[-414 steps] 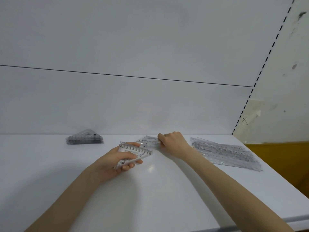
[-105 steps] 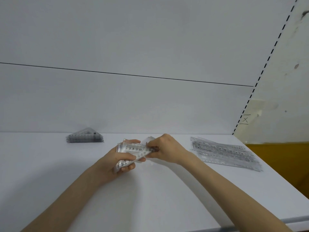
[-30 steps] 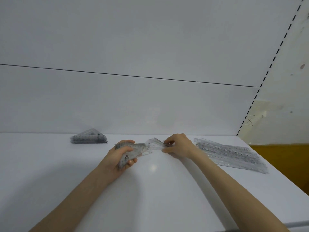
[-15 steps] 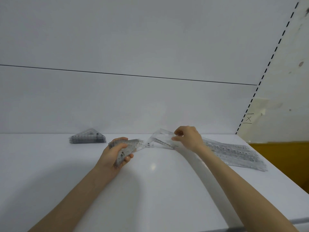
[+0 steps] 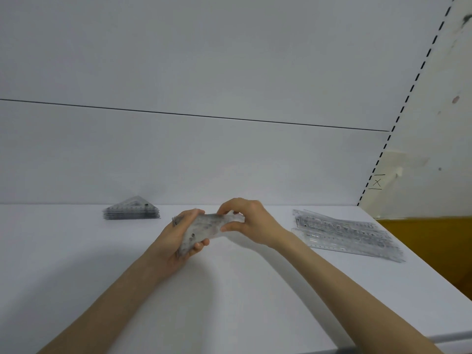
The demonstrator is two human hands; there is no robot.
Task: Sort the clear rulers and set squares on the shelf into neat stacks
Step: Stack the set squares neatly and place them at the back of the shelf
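Clear set squares [image 5: 204, 227], bunched into a small bundle, hang in the air between both hands above the middle of the white shelf [image 5: 229, 290]. The bundle slants from lower left to upper right. The left hand [image 5: 176, 241] grips its lower left end, fingers curled under it and the palm behind it. The right hand [image 5: 255, 223] pinches the upper right end, fingertips arched over the top edge and the thumb pressed beneath. The two hands are close together, almost touching along the bundle. Well apart to the left, near the back panel [image 5: 204, 154], a tidy stack of triangles [image 5: 131, 212] lies flat on the shelf. To the right, a loose pile of clear rulers [image 5: 344, 235] lies spread, near the shelf's right edge
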